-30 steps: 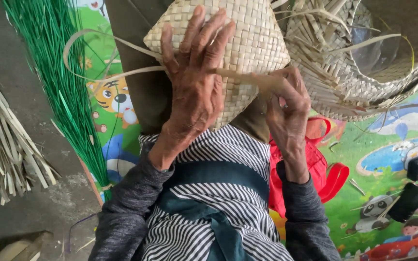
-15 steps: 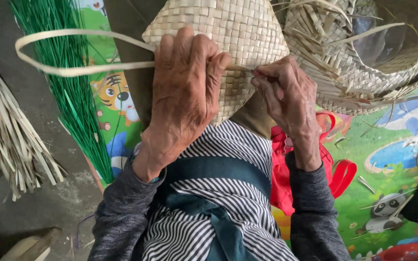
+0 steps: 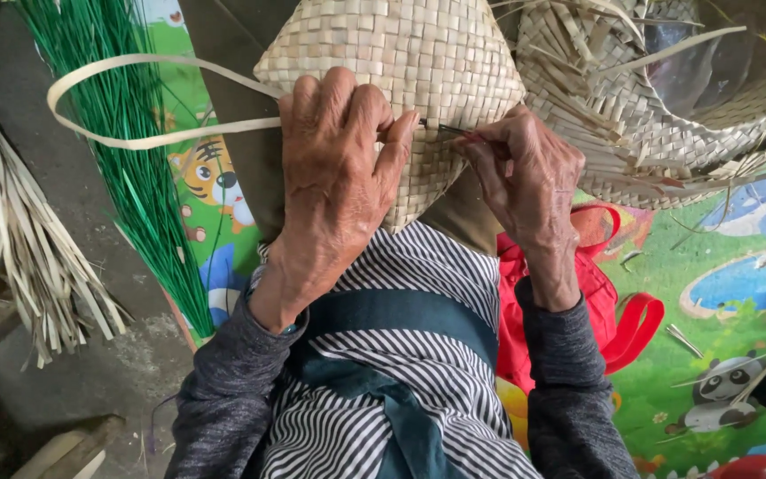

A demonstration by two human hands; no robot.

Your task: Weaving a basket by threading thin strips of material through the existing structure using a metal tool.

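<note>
The mat (image 3: 401,62), a woven piece of pale strips, rests on your lap at top centre, under both your hands. At far left lies a bundle of dry strips (image 3: 11,239), then a sheaf of green strips (image 3: 135,160). A loose pale strip (image 3: 126,98) loops out from the mat's left edge. Your left hand (image 3: 334,168) lies flat on the weave, fingers curled and pressing it down. Your right hand (image 3: 525,168) pinches a thin dark needle (image 3: 445,129) against the mat. Further right sits a half-woven basket (image 3: 667,115), with a red bag (image 3: 613,302) below it.
</note>
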